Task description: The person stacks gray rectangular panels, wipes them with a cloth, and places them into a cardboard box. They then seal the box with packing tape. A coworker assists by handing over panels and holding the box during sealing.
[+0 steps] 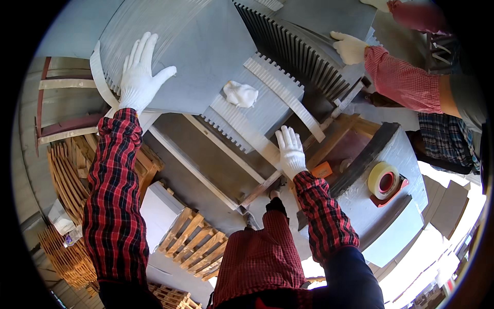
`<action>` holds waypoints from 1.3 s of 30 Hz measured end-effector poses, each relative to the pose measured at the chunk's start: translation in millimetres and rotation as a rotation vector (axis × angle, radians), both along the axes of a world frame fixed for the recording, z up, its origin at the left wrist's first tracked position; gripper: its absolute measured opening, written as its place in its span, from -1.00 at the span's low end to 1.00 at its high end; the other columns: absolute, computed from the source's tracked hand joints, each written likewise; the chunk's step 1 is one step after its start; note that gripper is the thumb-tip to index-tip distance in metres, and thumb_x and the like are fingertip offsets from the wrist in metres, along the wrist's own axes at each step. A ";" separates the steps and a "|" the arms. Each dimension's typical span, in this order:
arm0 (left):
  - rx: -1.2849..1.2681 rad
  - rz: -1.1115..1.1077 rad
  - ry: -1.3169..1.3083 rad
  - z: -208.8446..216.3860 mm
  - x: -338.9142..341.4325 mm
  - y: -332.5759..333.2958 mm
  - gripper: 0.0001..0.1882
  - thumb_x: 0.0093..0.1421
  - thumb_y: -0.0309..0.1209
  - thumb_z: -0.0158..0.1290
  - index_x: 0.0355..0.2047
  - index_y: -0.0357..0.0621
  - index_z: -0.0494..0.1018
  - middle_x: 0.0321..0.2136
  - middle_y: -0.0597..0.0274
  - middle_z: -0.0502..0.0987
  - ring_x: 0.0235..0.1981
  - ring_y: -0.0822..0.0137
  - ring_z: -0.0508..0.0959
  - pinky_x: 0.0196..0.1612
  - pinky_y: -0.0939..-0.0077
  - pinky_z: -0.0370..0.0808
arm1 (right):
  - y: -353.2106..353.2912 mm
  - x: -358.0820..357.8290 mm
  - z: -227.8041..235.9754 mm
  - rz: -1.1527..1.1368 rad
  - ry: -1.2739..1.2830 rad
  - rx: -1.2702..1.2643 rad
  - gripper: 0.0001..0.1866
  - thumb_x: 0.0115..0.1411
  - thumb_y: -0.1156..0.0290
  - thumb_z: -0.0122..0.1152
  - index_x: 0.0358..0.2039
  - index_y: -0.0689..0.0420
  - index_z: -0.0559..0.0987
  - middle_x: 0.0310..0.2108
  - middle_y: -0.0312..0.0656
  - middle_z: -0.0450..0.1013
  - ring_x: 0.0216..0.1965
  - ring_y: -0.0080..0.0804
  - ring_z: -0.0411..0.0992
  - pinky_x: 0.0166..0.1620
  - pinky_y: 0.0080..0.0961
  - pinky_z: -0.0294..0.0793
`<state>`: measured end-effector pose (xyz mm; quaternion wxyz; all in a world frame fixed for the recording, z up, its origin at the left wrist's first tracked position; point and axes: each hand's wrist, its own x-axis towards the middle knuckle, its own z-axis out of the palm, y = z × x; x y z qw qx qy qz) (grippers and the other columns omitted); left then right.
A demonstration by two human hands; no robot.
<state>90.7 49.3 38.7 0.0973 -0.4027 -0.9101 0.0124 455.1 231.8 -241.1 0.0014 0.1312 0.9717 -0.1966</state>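
My left hand [141, 74], in a white knit glove, lies flat with the thumb spread on a large grey sheet [206, 51], near its slotted left edge. My right hand [290, 152], gloved the same way, has its fingers stretched out at the near end of a pale grey strip [260, 131]. Whether its fingertips press on the strip, I cannot tell. Between the hands, a crumpled white cloth or glove [240, 94] rests on a smaller stack of grey slotted pieces [278, 85]. Behind it, dark slotted edges [293, 49] form a long row.
At the upper right, a co-worker's gloved hand [350, 47] reaches over grey sheets. A tape roll in a red dispenser [383, 183] sits on a grey-topped table [406, 154] at right. An orange box [322, 170] lies below the slats. Wooden pallets [193, 242] stand at lower left.
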 end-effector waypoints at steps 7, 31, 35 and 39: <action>0.040 -0.024 0.020 1.7 -3.3 -0.3 -0.09 0.18 -0.17 0.28 0.44 -0.10 0.09 0.45 0.02 0.09 0.48 0.02 0.02 0.46 0.15 0.01 | 11.8 -37.3 -10.4 0.075 0.181 0.009 -0.32 0.15 0.51 0.05 0.34 0.20 0.27 0.40 0.01 0.12 0.42 0.03 0.09 0.44 0.02 0.06; 0.091 -0.090 0.024 -6.2 -10.7 -2.4 -0.07 0.14 -0.04 0.28 0.41 -0.10 0.14 0.43 0.01 0.14 0.45 -0.04 0.09 0.41 0.04 0.06 | 73.1 -54.2 -1.6 0.528 -0.230 0.393 -0.82 0.11 0.35 0.19 -0.35 0.05 0.72 -0.21 -0.23 0.52 -0.01 -0.18 0.40 0.04 -0.31 0.35; 0.092 -0.080 0.034 -6.1 -11.2 0.3 -0.08 0.14 -0.02 0.27 0.41 -0.07 0.15 0.42 0.01 0.15 0.44 -0.04 0.10 0.41 0.04 0.07 | 74.9 -57.2 -36.0 0.668 -0.424 0.511 -0.82 0.14 0.33 0.22 -0.35 0.06 0.75 -0.34 -0.24 0.60 -0.19 -0.22 0.55 -0.22 -0.29 0.51; 0.106 -0.077 0.057 -7.4 -9.9 0.1 -0.09 0.14 -0.01 0.27 0.41 -0.01 0.15 0.42 0.05 0.16 0.44 -0.04 0.11 0.41 0.04 0.08 | 69.9 -59.2 -12.2 0.809 -0.482 0.412 -0.82 0.12 0.34 0.23 -0.40 0.06 0.76 -0.44 -0.21 0.64 -0.35 -0.21 0.64 -0.39 -0.23 0.56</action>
